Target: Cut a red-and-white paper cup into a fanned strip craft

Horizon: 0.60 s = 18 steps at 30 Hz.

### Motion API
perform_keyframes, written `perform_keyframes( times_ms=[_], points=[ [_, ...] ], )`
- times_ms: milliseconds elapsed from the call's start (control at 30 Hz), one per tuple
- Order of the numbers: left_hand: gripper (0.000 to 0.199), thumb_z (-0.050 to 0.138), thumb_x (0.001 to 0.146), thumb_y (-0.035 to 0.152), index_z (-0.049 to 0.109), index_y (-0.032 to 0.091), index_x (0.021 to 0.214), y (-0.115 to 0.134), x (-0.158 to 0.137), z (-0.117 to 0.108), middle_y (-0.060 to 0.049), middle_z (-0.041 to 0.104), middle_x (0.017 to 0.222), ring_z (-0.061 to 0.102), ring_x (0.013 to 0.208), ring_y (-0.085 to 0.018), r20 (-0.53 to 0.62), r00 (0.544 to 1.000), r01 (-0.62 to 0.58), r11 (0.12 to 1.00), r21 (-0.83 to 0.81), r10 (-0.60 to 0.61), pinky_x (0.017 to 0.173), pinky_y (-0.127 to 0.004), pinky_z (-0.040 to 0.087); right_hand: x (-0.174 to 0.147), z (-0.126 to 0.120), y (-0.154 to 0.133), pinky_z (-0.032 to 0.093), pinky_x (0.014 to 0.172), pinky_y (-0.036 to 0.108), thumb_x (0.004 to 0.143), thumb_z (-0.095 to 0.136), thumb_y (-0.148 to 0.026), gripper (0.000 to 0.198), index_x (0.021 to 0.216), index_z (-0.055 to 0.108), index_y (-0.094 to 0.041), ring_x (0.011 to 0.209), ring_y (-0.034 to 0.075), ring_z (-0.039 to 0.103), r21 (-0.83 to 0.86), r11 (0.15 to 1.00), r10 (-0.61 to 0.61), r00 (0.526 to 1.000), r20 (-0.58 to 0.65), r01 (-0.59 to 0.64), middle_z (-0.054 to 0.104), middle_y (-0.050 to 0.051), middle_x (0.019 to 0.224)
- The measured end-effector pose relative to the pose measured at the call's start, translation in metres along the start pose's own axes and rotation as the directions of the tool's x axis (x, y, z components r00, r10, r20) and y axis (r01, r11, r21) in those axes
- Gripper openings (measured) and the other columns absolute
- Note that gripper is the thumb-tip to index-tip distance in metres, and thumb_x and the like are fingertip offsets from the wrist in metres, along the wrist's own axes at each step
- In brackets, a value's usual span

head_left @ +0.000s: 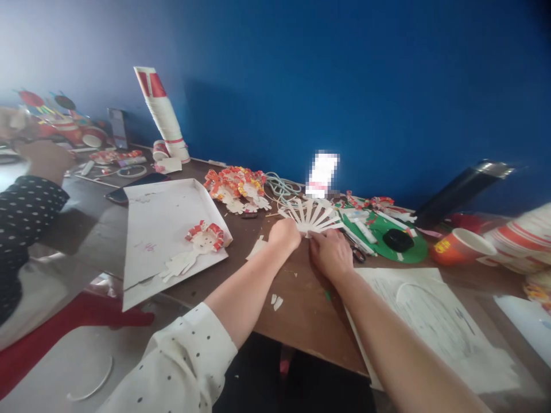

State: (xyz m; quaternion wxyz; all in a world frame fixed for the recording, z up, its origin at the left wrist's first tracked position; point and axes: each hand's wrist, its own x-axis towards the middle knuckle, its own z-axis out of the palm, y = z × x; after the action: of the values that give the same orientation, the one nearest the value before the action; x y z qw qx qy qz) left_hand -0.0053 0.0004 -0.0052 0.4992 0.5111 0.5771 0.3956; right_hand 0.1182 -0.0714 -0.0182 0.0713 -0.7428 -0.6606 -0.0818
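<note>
Currently, left hand (286, 232) and right hand (333, 252) reach forward, nearly meeting, fingers pinching the base of a slit white paper fan (307, 225) over the brown tabletop (318, 327). Blue wall (258, 74) stands behind.

Two hands are being counted, left hand (286, 233) and right hand (333, 252). One strip-cut white paper piece (308, 222), one green disc (419, 250), one tall cup stack (163, 117) at left, one black cylinder (462, 192) are being logged. Piled paper figures (241, 186) are being left uncounted: too jumbled.
</note>
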Motion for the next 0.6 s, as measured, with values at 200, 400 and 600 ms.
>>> perform_keyframes(
  times_ms=[200,400,600],
  points=[
    [0.028,0.067,0.077,0.034,0.059,0.017,0.057,0.021,-0.02,-0.018,-0.014,0.064,0.075,0.062,0.103,-0.035,0.107,0.95,-0.303,0.772,0.559,0.295,0.094,-0.043,0.044,-0.002,0.0,-0.004,0.039,0.08,0.035,0.095,0.039,-0.031,0.036,0.116,0.068,-0.028,0.099,0.026,0.053,-0.037,0.999,-0.036,0.999,0.005,0.036,0.061,0.01,0.104],
    [0.031,0.041,0.087,0.01,0.071,0.011,0.092,0.012,-0.028,-0.003,-0.017,0.064,0.108,0.06,0.103,-0.025,0.481,0.834,-0.548,0.308,0.778,0.27,0.089,-0.032,0.045,-0.008,-0.007,-0.006,0.038,0.081,0.036,0.095,0.037,-0.03,0.036,0.107,0.071,-0.023,0.1,0.027,0.052,-0.05,0.996,-0.068,0.997,0.047,0.07,0.061,0.013,0.1],
    [0.031,0.039,0.087,0.008,0.07,0.011,0.093,-0.005,-0.036,0.01,-0.017,0.06,0.11,0.052,0.109,-0.029,0.586,0.743,-0.64,0.087,0.763,0.323,0.083,-0.033,0.046,-0.011,-0.012,-0.004,0.037,0.083,0.036,0.094,0.04,-0.032,0.033,0.11,0.069,-0.025,0.1,0.027,0.053,-0.026,0.996,-0.085,0.993,0.088,0.087,0.063,0.012,0.101]
  ],
)
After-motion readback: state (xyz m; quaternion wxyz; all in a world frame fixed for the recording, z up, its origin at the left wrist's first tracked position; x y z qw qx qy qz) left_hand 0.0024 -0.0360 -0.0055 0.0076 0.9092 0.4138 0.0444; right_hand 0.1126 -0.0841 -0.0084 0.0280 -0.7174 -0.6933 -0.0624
